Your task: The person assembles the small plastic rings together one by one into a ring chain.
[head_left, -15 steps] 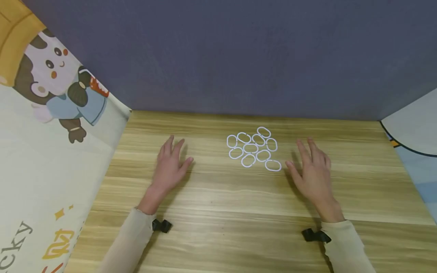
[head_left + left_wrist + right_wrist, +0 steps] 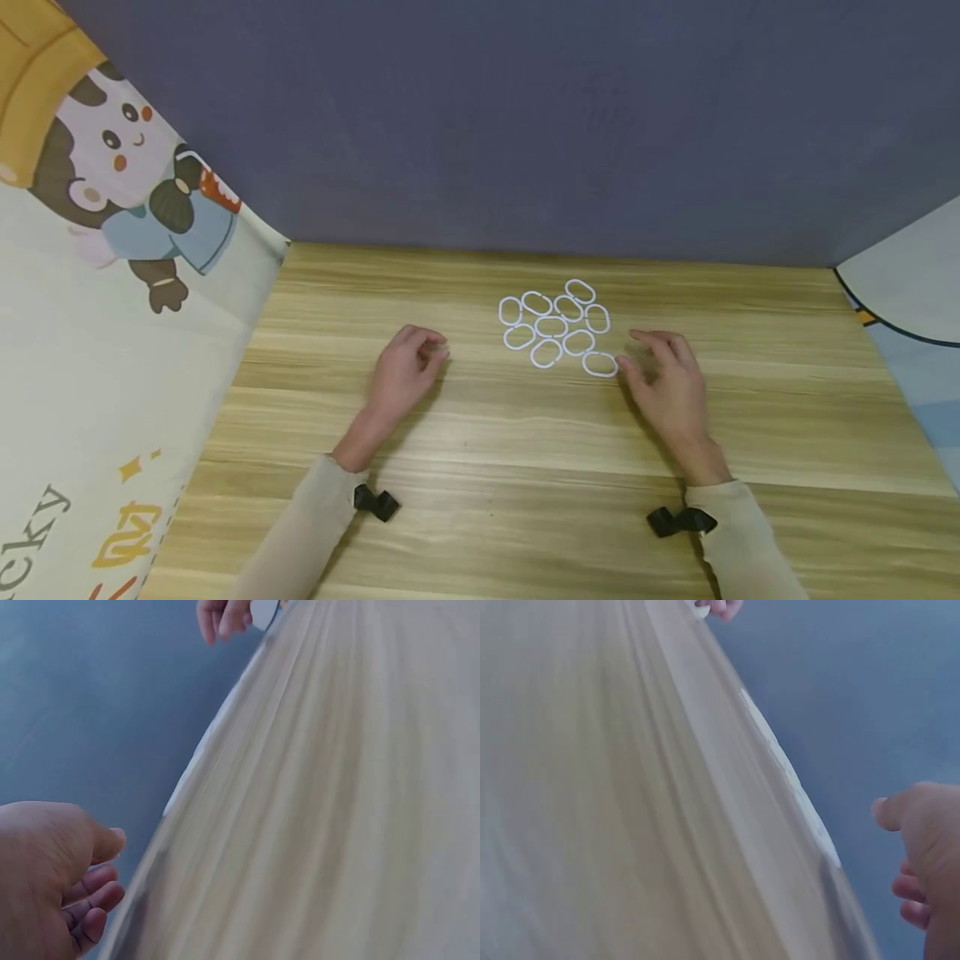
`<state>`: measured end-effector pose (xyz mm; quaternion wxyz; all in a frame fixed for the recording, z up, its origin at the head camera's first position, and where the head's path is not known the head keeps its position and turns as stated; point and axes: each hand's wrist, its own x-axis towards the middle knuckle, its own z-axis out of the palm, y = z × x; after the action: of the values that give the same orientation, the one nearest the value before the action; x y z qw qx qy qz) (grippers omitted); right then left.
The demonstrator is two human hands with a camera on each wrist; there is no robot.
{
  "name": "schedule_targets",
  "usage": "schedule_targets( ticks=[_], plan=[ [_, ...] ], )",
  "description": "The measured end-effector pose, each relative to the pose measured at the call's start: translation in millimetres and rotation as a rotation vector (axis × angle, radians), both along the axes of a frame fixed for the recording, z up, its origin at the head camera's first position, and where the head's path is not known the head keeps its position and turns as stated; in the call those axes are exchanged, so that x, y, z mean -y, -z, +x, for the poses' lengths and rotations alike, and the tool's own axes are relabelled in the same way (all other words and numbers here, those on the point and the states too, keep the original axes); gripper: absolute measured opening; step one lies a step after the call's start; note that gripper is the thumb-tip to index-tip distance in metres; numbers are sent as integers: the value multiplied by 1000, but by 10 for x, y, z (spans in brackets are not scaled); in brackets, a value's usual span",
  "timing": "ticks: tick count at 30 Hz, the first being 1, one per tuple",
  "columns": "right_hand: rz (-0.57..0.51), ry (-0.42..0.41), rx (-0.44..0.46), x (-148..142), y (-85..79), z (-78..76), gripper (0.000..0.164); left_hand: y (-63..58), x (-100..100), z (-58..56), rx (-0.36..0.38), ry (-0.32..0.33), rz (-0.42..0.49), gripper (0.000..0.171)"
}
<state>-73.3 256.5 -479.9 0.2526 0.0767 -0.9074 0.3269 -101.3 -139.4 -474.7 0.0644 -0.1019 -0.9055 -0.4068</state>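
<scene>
Several white oval rings [image 2: 551, 337] lie flat in a loose cluster on the wooden table [image 2: 480, 467], each with a small gap in its loop. Left of the cluster, my left hand [image 2: 399, 372] hovers with loosely bent fingers and holds nothing. My right hand [image 2: 670, 390] is on the other side, its thumb tip right at the edge of the lowest right ring [image 2: 600, 364]; its fingers are loosely bent too, with nothing between them. In the left wrist view the left hand [image 2: 52, 877] shows a gap between thumb and fingers. The right wrist view shows the right hand [image 2: 930, 855] likewise.
A dark blue-grey panel [image 2: 525, 133] rises along the table's back edge. On the left stands a light wall with a cartoon figure [image 2: 142, 167] and lettering. A pale printed panel [image 2: 911, 275] borders the right side. Each wrist carries a small black device [image 2: 377, 502].
Both hands have moved inward toward the rings, and their fingers have gone from spread and straight to loosely bent. The rings lie as before.
</scene>
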Motion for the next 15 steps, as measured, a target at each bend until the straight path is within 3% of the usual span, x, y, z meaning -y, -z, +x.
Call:
schedule_targets(
  ticks=[8, 15],
  plan=[
    [-59, 15, 2, 136, 168, 35, 36, 146, -202, 16, -22, 70, 66, 12],
    [-194, -1, 24, 178, 266, 54, 31, 194, -324, 12, -13, 90, 100, 9]
  ],
)
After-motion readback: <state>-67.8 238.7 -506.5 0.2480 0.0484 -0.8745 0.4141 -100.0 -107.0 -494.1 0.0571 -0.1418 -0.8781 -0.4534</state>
